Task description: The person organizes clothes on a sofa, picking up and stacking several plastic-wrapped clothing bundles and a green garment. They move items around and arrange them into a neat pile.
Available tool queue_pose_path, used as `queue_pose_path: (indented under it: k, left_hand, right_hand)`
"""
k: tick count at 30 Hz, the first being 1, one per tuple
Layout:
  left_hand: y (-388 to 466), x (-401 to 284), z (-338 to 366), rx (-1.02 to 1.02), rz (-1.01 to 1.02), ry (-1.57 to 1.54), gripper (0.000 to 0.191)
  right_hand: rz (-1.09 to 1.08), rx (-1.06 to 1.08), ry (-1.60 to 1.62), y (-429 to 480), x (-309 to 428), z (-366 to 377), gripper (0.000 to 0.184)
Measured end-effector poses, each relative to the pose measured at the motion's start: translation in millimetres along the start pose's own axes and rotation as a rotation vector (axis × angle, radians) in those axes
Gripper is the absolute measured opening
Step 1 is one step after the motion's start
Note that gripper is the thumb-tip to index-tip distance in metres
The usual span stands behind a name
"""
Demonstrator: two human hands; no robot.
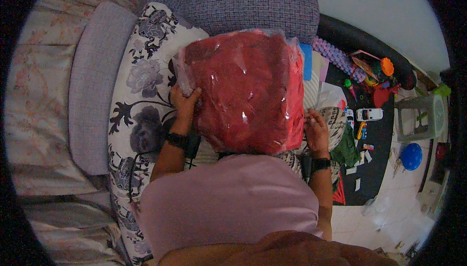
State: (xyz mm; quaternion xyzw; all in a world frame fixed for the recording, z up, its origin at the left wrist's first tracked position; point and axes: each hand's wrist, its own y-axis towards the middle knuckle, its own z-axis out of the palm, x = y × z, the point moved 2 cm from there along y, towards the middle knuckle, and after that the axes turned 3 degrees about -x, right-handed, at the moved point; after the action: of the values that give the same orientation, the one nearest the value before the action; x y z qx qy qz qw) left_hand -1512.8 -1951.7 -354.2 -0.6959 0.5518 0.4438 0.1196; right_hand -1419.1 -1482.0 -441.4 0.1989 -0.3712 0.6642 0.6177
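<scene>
A clear plastic bag (244,90) packed with folded red fabric lies before me, in front of my lap. Its surface is wrinkled and shiny, and a brighter red layer shows along its right side. My left hand (184,100) grips the bag's lower left edge, thumb on top and the other fingers hidden beneath. Beside the right edge is my right hand (316,129), fingers curled close to the plastic; whether they pinch it cannot be made out. Each wrist wears a black band. Under the bag's left side runs a white sofa seat (146,72) with grey and black flowers.
A grey woven armrest (251,8) stands beyond the bag, and a grey backrest (98,94) runs along the left. To the right, a black mat (365,171) holds toys, including a white toy car (369,114). Farther right are a plastic stool (419,116) and a blue ball (411,156).
</scene>
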Motion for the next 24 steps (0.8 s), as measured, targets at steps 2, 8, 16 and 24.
queue_pose_path:
  k: [2, 8, 16, 24]
  left_hand:
    - [2.6, -23.6, -6.0, 0.133, -0.083, -0.212, 0.059]
    - [2.4, -75.1, -10.9, 0.521, -0.690, -0.608, 0.059]
    - [-7.6, -95.6, -11.6, 0.632, -0.538, -0.692, 0.029]
    - [-5.9, -160.1, -13.0, 0.518, -0.515, -0.824, 0.055]
  right_hand:
    - [0.016, -0.025, -0.027, 1.2, -0.7, -0.9, 0.039]
    - [0.029, -0.054, -0.052, 2.1, -2.3, -2.1, 0.040]
    - [0.017, -0.066, -0.067, -0.5, -4.2, -5.2, 0.038]
    - [-0.002, -0.028, -0.049, -3.0, 2.4, 7.6, 0.037]
